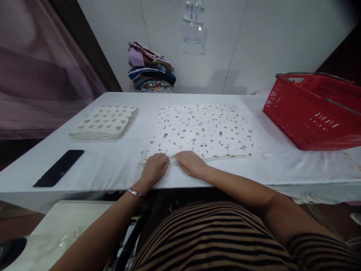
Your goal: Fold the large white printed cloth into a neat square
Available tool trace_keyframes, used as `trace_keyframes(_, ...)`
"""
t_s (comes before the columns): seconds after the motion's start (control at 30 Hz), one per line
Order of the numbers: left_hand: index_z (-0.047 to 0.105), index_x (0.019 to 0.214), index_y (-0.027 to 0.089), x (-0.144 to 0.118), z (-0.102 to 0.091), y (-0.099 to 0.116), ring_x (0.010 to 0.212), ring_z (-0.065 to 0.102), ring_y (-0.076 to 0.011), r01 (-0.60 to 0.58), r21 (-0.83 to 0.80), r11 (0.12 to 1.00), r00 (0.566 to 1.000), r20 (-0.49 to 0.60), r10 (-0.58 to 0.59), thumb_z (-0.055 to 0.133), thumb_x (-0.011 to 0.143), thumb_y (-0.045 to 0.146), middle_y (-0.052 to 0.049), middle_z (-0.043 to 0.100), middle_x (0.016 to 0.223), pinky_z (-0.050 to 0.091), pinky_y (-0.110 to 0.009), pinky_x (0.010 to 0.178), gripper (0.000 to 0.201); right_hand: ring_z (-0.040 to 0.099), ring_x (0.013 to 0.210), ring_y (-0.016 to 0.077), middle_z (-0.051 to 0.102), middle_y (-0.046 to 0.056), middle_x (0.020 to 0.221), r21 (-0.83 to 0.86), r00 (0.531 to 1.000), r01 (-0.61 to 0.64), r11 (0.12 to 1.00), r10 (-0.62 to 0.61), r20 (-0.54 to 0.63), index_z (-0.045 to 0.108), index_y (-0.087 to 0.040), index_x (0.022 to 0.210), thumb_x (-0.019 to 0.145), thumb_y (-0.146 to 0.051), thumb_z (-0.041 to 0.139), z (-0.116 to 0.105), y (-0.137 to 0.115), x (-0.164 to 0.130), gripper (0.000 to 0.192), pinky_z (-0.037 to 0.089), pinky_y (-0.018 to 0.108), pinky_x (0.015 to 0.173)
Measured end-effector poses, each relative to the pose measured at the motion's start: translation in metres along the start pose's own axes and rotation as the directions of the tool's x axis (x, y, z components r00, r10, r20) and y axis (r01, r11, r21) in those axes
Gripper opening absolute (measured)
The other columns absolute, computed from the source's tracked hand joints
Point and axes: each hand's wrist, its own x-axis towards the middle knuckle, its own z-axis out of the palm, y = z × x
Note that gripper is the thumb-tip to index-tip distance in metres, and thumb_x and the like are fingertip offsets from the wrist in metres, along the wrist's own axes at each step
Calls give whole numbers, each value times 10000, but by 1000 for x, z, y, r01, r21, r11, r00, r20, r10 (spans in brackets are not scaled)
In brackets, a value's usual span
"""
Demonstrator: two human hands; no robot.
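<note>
Touching near edge of printed cloth, flat on bench: left hand, right hand, side by side. Can't tell if either grip is clamped. Uneven pull could skew layers.

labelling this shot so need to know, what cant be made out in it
All in the head view:
Printed cloth: near edge, partly hidden by the left hand and right hand.
Red basket: contents, hidden by its walls; right end, cut off by the picture edge.
Upper paper: writing, too blurred.
Dark object, lower left: cut off by the left edge.
</note>
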Motion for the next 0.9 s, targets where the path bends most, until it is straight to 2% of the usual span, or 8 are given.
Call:
trace_keyframes(0.07,622,893,195,2,2,3,906,575,-210,-22,-42,999,1000,-5,22,448,895,239,-72,659,953,453,-362,813,179,536,1077,201,626,123,1153,1,995,-77,997,77,-69,592,-134,1154,932,-193,429,-15,21,-24,281,396,371,931)
trace_keyframes(0.17,628,917,197,10,6,15,922,567,-196,-90,-113,989,996,-11,89,452,916,274,-55,660,957,441,-357,829,192,567,1010,200,665,111,1056,-17,979,-185,983,183,-85,654,-157,1039,933,-228,443,-33,51,-58,246,429,369,884)
trace_keyframes(0.3,635,966,201,30,18,36,964,548,-199,-163,-145,976,986,10,166,505,905,309,-52,648,1002,432,-358,827,179,561,1005,198,663,93,1063,-36,987,-159,987,159,-17,675,-175,1023,922,-261,483,-41,70,-80,233,439,343,873)
trace_keyframes(0.5,665,885,197,51,26,47,873,548,-203,-208,-87,974,970,110,217,508,904,302,-53,639,904,421,-344,739,190,564,982,204,661,100,1058,-95,983,-157,983,164,76,682,-159,1044,913,-218,491,-40,71,-74,239,438,343,859)
trace_keyframes(0.67,650,960,194,51,21,48,867,561,-203,-286,-10,958,949,133,285,476,918,280,-57,644,894,399,-337,737,198,562,981,195,656,85,1070,-135,961,-162,977,188,203,675,-181,1071,935,-199,438,-49,71,-67,273,428,323,842)
trace_keyframes(0.8,633,946,173,51,19,51,800,561,-191,-343,52,938,931,153,332,442,906,167,-58,633,828,378,-336,713,196,544,966,193,651,90,1060,-242,954,-102,965,164,251,631,-167,1135,941,-151,398,-49,69,-65,303,392,317,848)
trace_keyframes(0.9,612,896,157,52,20,54,778,554,-190,-371,99,923,924,140,356,442,875,100,-63,616,810,365,-337,703,181,540,918,195,654,83,1001,-308,964,-43,950,121,238,627,-168,1110,948,-170,387,-46,69,-66,289,380,313,802)
